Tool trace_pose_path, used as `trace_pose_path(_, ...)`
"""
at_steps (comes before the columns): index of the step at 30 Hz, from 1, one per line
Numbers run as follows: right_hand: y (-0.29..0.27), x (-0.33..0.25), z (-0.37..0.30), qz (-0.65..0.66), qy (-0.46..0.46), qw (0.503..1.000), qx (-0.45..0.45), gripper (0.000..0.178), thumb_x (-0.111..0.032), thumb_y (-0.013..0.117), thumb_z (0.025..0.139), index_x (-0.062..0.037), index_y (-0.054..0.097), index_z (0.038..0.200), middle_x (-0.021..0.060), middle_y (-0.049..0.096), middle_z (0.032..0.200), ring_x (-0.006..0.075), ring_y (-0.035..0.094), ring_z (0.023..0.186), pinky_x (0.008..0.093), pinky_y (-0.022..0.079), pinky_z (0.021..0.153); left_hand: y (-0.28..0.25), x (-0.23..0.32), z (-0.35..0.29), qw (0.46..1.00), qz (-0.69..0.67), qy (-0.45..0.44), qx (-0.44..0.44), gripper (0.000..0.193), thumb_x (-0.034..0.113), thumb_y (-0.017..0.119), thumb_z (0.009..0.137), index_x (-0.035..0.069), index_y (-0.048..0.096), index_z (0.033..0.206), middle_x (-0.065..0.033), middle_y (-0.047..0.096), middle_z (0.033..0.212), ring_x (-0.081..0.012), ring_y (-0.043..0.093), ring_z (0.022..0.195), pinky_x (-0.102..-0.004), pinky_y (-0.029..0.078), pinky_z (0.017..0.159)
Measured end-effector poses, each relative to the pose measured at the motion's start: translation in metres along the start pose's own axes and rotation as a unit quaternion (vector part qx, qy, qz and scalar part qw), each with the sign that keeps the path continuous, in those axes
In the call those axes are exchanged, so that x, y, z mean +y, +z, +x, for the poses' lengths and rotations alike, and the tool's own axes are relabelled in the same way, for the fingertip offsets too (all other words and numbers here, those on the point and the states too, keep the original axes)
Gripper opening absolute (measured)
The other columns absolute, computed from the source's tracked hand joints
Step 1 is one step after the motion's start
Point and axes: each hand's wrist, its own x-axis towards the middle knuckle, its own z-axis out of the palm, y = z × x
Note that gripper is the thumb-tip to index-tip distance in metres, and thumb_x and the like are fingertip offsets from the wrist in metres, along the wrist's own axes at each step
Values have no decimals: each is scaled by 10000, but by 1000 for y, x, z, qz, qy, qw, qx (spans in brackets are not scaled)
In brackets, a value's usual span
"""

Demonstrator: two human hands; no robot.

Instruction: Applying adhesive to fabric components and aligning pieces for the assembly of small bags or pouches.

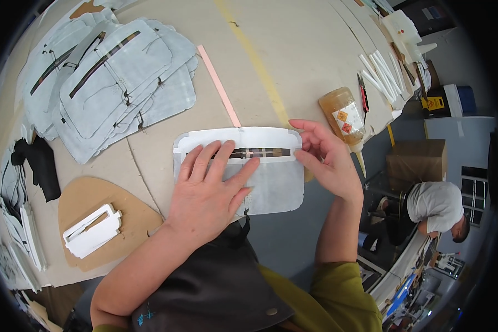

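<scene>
A pale grey fabric panel (274, 191) lies at the table's near edge, with a white stiffener piece (205, 137) along its upper part. Through a long slot in that piece shows a dark and brown striped strip (263, 152). My left hand (207, 185) rests flat on the panel's left half with its fingers spread, the index fingertip just below the slot. At the panel's right end is my right hand (329, 157), thumb on the edge beside the slot. Its index finger reaches over the top right corner, and the other fingers are bent and partly hidden.
Stacked grey panels (166, 99) lie at the far left. A pink strip (218, 86) points toward the work. An amber glue bottle (343, 113), red-handled snips (363, 91) and white strips (383, 74) are at right. White slotted pieces (94, 238) sit on a brown template (133, 207). Another person (434, 205) bends far right.
</scene>
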Motion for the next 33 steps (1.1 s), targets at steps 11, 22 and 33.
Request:
trace_pose_path(11,2,8,-3,5,36,999,4,484,68,625,814,-26,558,1283,-19,631,872,32,510,694,191,423,594,0,2,2,1000,-6,-9,-9,497,262,730,801,204,634,1286,-119,439,1450,-330,419,1286,-462,326,1092)
trace_pose_path(22,5,10,-10,76,21,997,6,391,71,633,855,24,557,1235,23,671,1029,40,584,819,176,450,681,-34,-17,-26,996,-59,-63,12,470,161,737,781,66,630,1229,-91,542,1301,-296,510,1155,-436,424,965)
trace_pose_path(33,17,12,-2,82,24,996,31,347,22,651,887,51,566,1222,44,682,1017,63,601,863,197,479,765,-36,-26,-49,992,14,-116,35,502,215,770,745,40,616,1190,-54,549,1235,-264,514,1098,-422,413,948)
